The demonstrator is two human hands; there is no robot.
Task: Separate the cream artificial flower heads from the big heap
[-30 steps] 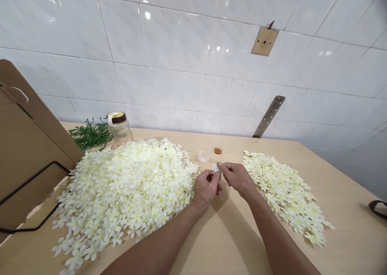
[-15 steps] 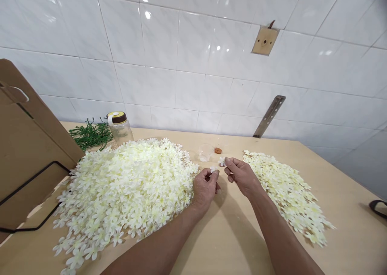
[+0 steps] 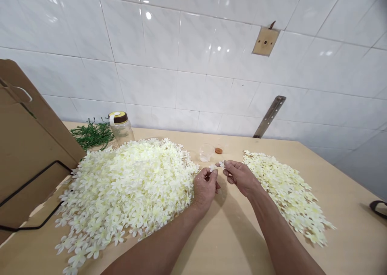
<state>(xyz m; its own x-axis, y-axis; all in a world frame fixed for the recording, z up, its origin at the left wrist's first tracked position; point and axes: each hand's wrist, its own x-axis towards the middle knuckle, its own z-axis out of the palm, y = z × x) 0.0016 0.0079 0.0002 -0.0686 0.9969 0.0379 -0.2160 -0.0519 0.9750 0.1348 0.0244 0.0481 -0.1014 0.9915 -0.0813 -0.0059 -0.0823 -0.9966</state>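
The left hand [image 3: 206, 185] has a small left flower [image 3: 213, 167] pinched between thumb and forefinger; the right hand [image 3: 240, 177] grips a right flower [image 3: 221, 164] the same way. Both are above the table [image 3: 341, 194], between the large pile [image 3: 133, 186] and the small pile [image 3: 287, 194] of pale flowers. The hands are apart, but the two flowers sit close at the fingertips; whether they touch cannot be told. The left flower sticks out past the fingertips, away from the person; the right flower points leftward, toward the other. Both are too small for a long axis to be made out. The small pile's long axis slants from far left to near right; in the broad large pile, petals point every way. Just beyond the hands lie a clear container [image 3: 206, 153] and a brown oval [image 3: 218, 150]. Behind the large pile a bottle [image 3: 123, 134] stands upright beside green stems [image 3: 93, 135]. Cardboard [image 3: 33, 122] slopes at the left edge, with a black wire frame [image 3: 28, 228] before it.
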